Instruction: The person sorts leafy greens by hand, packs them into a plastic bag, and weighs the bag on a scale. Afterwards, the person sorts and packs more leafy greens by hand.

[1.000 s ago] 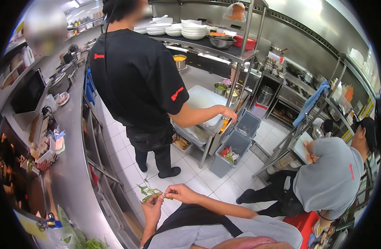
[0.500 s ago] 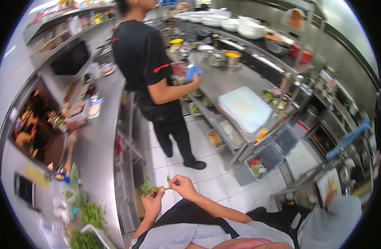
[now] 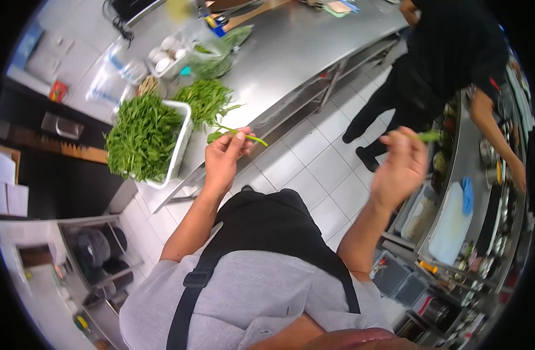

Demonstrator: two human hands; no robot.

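A leafy green stem [image 3: 257, 139] is pinched between the thumb and fingers of my left hand [image 3: 222, 162]. Its pale cut end points right, and its leaves lie partly behind the fingers. Raised out to the right, my right hand [image 3: 400, 166] is smeared by motion. From its fingertips sticks a short green piece of stem [image 3: 429, 136]. Left of my left hand, on the steel counter, a white basket [image 3: 183, 137] is heaped with leafy greens [image 3: 144, 137]. A looser pile of leafy greens [image 3: 204, 99] lies beside that basket.
The steel counter [image 3: 296, 49] runs along the left side, with a plastic bag of greens [image 3: 212, 58] on it. A co-worker in black [image 3: 436, 64] stands at the right near another bench, which bears a white cutting board [image 3: 451, 227]. Grey bins [image 3: 390, 274] stand below.
The view has swung left toward the counter and greens. My hands have moved apart: the right has gone out to the right, while the left keeps the leafy stem.
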